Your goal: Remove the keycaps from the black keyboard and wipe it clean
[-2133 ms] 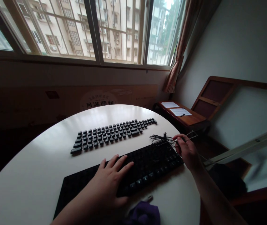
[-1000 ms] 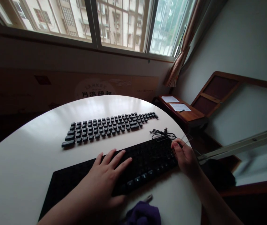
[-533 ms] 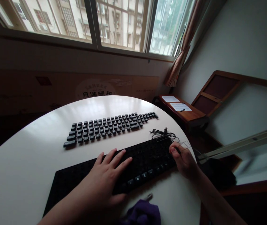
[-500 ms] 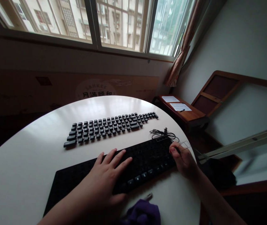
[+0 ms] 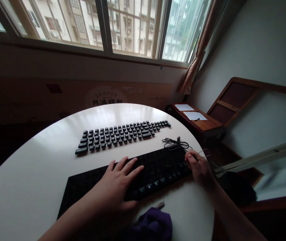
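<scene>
A black keyboard lies at a slant across the white round table, most of its keycaps off and a row of them left along the near edge. My left hand rests palm down on it, fingers spread. At the keyboard's right end, my right hand is closed around a wire keycap puller, whose thin wire loop sticks out behind the fist. The fist hides the puller's other end. Beyond the keyboard, loose black keycaps stand in rows matching a keyboard layout.
The keyboard's bundled cable lies behind its right end. A purple cloth and a small metallic-ended object are at the near edge of the white table. A wooden chair with papers stands beyond, right.
The view has shifted a little, so the scene sits slightly further right. Both hands keep nearly the same places on the keyboard, and the right hand still grips the keycap puller.
</scene>
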The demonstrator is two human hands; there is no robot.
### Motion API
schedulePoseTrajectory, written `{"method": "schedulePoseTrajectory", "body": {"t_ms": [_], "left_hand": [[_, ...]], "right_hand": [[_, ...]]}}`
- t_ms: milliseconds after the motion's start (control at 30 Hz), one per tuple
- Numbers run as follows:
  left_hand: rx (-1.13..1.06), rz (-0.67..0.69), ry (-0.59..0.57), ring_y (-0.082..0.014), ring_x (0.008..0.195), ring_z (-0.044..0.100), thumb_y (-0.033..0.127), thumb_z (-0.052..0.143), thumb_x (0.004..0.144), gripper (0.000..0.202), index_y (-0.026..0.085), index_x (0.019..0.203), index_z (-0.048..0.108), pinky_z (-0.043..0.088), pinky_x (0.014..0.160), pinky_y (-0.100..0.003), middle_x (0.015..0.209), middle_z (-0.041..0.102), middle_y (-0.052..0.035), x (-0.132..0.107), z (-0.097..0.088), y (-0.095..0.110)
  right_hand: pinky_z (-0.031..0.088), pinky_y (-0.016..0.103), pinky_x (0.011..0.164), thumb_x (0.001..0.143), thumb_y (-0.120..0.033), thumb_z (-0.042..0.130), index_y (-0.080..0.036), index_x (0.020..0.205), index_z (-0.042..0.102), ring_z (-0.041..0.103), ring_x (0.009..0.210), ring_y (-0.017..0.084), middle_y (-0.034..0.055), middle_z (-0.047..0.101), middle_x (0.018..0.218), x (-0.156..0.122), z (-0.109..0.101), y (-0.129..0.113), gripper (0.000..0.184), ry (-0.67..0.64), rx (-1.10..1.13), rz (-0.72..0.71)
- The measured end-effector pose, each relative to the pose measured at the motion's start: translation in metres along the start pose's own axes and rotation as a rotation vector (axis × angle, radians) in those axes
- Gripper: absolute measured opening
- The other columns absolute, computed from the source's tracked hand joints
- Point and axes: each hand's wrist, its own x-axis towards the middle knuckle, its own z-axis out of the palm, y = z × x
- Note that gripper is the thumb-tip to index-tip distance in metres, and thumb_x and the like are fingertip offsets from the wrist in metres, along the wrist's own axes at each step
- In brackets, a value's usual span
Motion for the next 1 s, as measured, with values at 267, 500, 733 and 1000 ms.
{"method": "schedulePoseTrajectory", "body": {"t_ms": [267,500,733,1000], "left_hand": [[0.004,0.02,0.015,-0.0434,0.151,0.013,0.048,0.071,0.073,0.092,0.035,0.156,0.032,0.013,0.117,-0.07,0.165,0.02,-0.0059,0.0,0.001,-0.002],[-0.045,0.076,0.158,-0.042,0.148,0.025,0.062,0.055,0.089,0.075,0.025,0.153,0.039,0.016,0.116,-0.069,0.161,0.032,-0.0148,-0.002,-0.002,0.006],[-0.292,0.178,0.407,-0.0261,0.089,0.062,0.05,0.047,0.095,0.035,0.019,0.105,0.06,0.049,0.075,-0.037,0.1,0.066,-0.0092,-0.014,-0.014,0.024],[-0.381,0.189,0.453,-0.0181,0.068,0.052,0.036,0.037,0.099,0.026,0.021,0.08,0.046,0.037,0.061,-0.029,0.079,0.056,-0.0019,-0.014,-0.005,0.025]], "right_hand": [[0.029,0.016,0.042,0.098,-0.046,0.044,-0.02,0.077,0.043,0.034,0.047,0.008,-0.0055,0.035,0.057,0.007,0.001,0.0,0.033,0.216,0.231,0.027],[0.038,0.017,0.044,0.098,-0.03,0.051,-0.019,0.089,0.059,0.049,0.048,0.009,-0.0028,0.055,0.06,-0.012,0.011,-0.035,0.016,0.053,0.111,-0.197],[0.044,0.024,0.059,0.088,-0.015,0.045,-0.018,0.097,0.06,0.059,0.061,0.013,0.0031,0.066,0.077,-0.022,0.05,-0.113,0.018,-0.351,-0.076,-0.805],[0.036,0.026,0.059,0.088,-0.012,0.043,-0.019,0.097,0.056,0.052,0.063,0.013,0.002,0.06,0.077,-0.021,0.062,-0.122,0.017,-0.41,-0.112,-0.843]]}}
